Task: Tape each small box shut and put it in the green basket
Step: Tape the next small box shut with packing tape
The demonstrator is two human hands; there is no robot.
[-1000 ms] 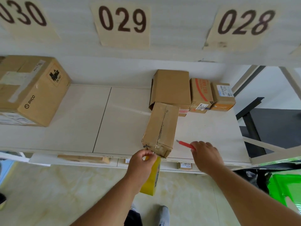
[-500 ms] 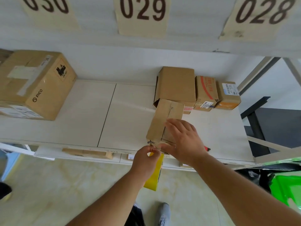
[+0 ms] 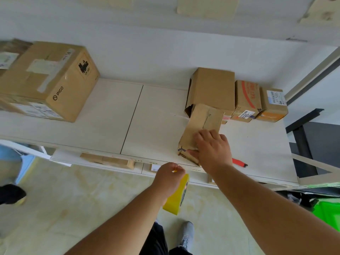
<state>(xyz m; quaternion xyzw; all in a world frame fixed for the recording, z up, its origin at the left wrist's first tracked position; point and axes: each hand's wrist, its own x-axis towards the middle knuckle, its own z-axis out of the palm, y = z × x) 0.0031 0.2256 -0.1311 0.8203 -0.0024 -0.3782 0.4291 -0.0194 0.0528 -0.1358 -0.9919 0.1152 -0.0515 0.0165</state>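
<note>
A long brown cardboard box lies on the white shelf, its near end at the shelf's front edge. My right hand presses flat on the near end of that box, thumb on its front face. My left hand hangs just below the shelf edge, shut on a yellow roll of tape. A strip of tape seems to run from the roll up to the box's end. A red cutter lies on the shelf right of my right hand. The green basket shows at the lower right.
Three more small boxes stand at the back: a plain brown one, one with red print, one with an orange side. A large PICO carton sits at the left. A dark metal frame stands right of the shelf.
My right hand left the red cutter on the shelf and came onto the box's near end. My left hand dropped a little lower with the tape roll. The camera tilted down.
</note>
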